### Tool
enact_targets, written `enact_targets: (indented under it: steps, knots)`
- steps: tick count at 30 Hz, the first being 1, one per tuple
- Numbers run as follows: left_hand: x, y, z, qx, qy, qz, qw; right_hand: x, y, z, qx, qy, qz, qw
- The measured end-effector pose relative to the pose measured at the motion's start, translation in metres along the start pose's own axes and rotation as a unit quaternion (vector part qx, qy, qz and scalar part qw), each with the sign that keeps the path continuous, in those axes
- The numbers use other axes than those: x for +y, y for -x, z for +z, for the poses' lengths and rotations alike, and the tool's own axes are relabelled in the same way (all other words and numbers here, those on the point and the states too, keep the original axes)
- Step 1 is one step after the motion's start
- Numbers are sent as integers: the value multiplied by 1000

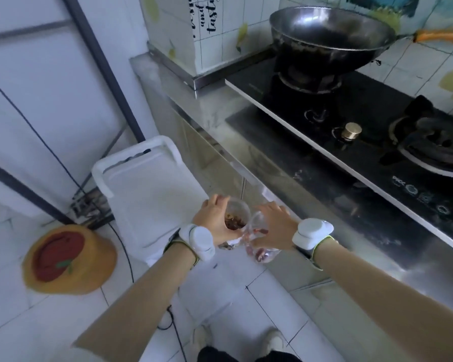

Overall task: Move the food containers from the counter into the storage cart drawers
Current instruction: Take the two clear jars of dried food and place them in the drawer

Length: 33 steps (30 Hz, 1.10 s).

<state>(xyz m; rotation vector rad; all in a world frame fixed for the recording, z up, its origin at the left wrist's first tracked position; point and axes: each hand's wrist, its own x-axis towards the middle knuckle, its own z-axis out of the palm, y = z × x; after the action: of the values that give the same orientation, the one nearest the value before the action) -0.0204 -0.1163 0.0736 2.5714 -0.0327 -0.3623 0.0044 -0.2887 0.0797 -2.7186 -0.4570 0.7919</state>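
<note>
Fingers (pixel 215 205) wrap container (pixel 234 218); other hand (pixel 272 223) likewise.

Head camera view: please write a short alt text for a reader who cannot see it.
A person's left hand and right hand each hold a clear food container above a white storage cart beside a steel counter. A dark wok sits on the black gas stove.

white tiled floor (pixel 259 304), patterned wall tiles (pixel 220 45), steel counter (pixel 220 105)
</note>
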Motion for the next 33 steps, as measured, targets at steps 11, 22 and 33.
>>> enact_targets:
  steps: [11, 22, 33]
  knots:
    - [-69, 30, 38, -35, 37, -99, 994, -28, -28, 67, -101, 3, -21, 995]
    - [-127, 35, 95, -84, 40, -153, 984, -35, -54, 122, -168, 9, -16, 986]
    - [-168, 28, 154, -70, 53, -194, 977, -27, -83, 177, -192, -4, 5, 981]
